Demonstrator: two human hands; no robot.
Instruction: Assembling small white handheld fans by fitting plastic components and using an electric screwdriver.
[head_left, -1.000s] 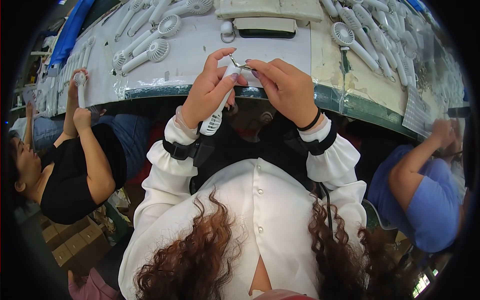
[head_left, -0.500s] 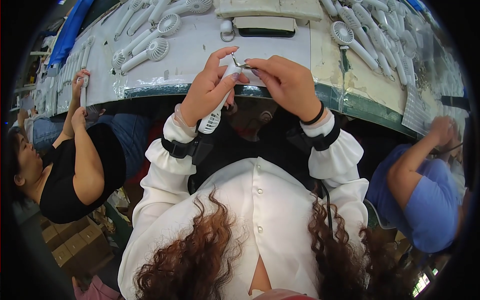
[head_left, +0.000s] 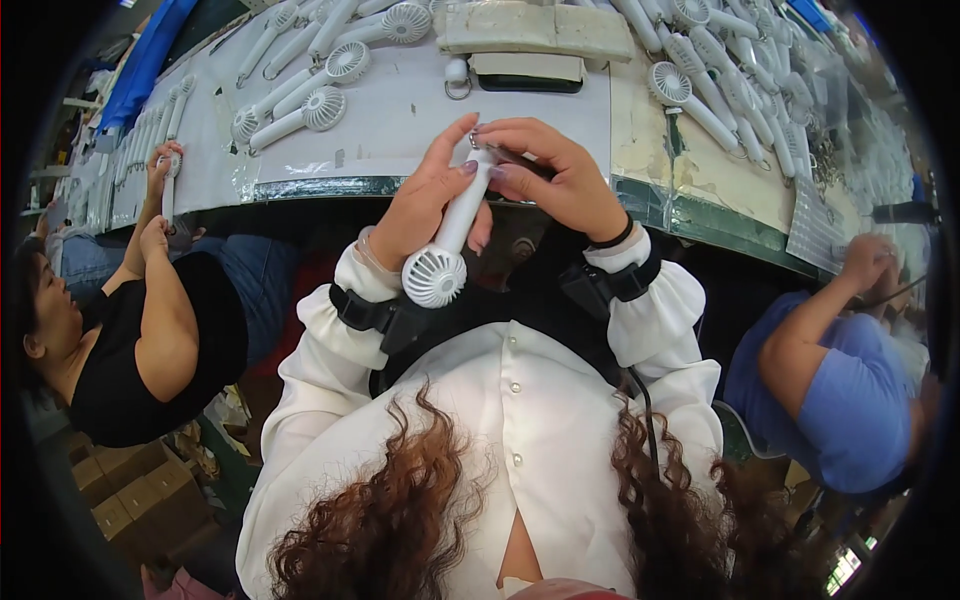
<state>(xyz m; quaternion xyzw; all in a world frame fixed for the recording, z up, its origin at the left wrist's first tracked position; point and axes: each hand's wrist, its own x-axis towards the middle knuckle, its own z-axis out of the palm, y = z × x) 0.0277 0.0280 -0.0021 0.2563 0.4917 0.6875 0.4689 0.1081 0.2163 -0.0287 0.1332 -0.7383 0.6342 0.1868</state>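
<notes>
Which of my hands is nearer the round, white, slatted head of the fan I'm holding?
Left. In the picture, your left hand is just above that white fan head; your right hand is farther up and right.

Just behind the left hand (head_left: 425,205) sits a translucent bangle (head_left: 374,252), and behind the right hand (head_left: 565,185) a thin black band (head_left: 619,235); the nails (head_left: 469,167) are mauve. Farther back from each hand, a black strap (head_left: 632,281) with a boxy module (head_left: 585,291) wraps the ruffled sleeve (head_left: 655,325) of a white blouse (head_left: 475,370) with pearly buttons (head_left: 515,387). Well behind the right hand runs a black cable (head_left: 648,405), near long, curly reddish-brown hair (head_left: 375,500).
</notes>
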